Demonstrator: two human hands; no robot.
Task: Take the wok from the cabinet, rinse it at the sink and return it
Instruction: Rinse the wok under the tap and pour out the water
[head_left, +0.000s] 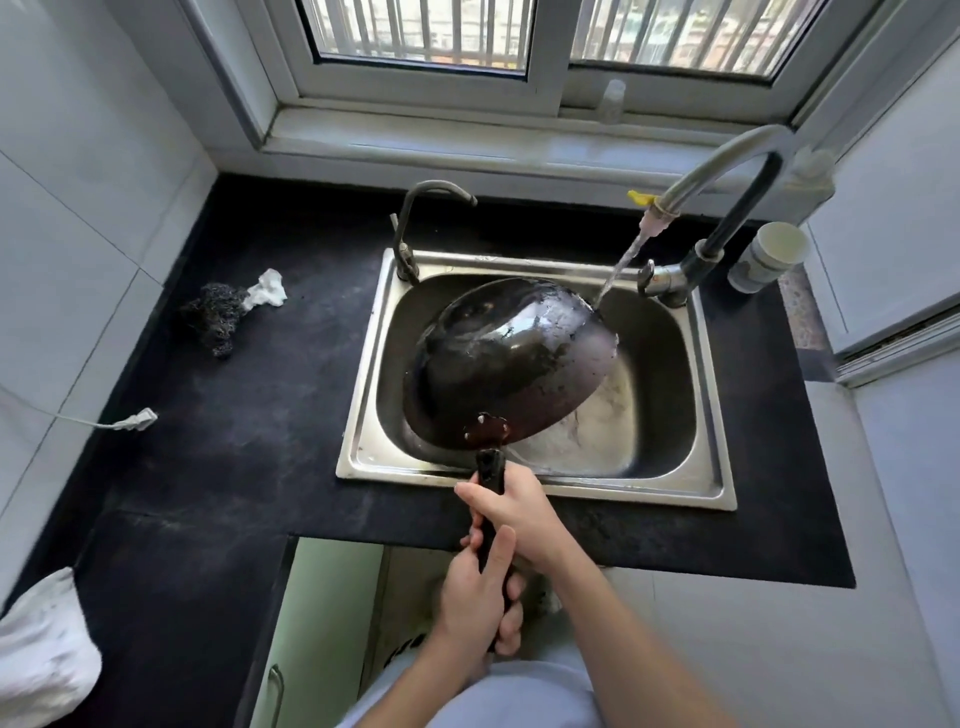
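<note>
Both hands close around the wok's long dark handle at lower centre of the frame: the left hand grips the near end, the right hand wraps it farther up, just short of the sink's front rim. From there the wok tilts up over the steel sink, its blackened, wet underside turned toward the camera and its far rim raised toward the upper right. Water slants down from the tall grey faucet and strikes that far rim. A second, smaller faucet stands at the sink's back left corner. On the black counter to the left lie a steel-wool scourer touching a crumpled white scrap. A pale cup sits at right, beside the tall faucet's base. Below the counter, a cabinet stands open.
</note>
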